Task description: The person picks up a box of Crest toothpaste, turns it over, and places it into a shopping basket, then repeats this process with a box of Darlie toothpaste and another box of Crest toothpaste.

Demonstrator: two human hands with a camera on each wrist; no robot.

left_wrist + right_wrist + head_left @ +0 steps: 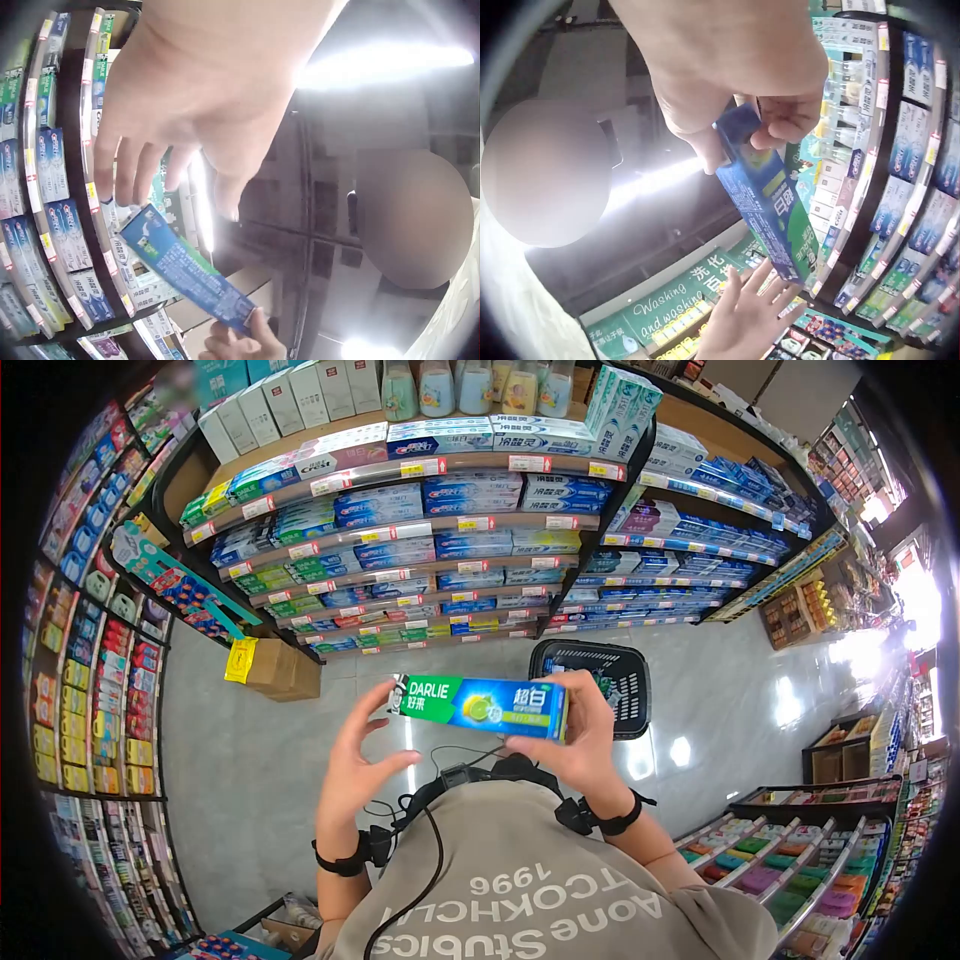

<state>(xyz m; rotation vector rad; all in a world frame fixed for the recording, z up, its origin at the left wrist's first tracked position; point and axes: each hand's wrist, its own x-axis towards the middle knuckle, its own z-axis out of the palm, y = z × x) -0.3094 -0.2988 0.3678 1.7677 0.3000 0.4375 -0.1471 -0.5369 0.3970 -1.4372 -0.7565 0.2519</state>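
A green and blue DARLIE toothpaste box (480, 707) is held up in front of the chest, its printed front facing up in the head view. My right hand (583, 735) pinches its right end between thumb and fingers; the right wrist view shows that grip on the blue end of the toothpaste box (769, 199). At the other end is my left hand (352, 760), its thumb spread away from the box and its fingertips right at the box's edge. In the left wrist view the left hand (202, 112) has its fingers extended over the box's end.
Shelves of toothpaste boxes (380, 505) rise ahead, with bottles (437, 392) on top. A black shopping basket (632, 695) with items inside stands on the grey floor (240, 760). A cardboard box (285, 670) sits left by the shelf. More racks line both sides.
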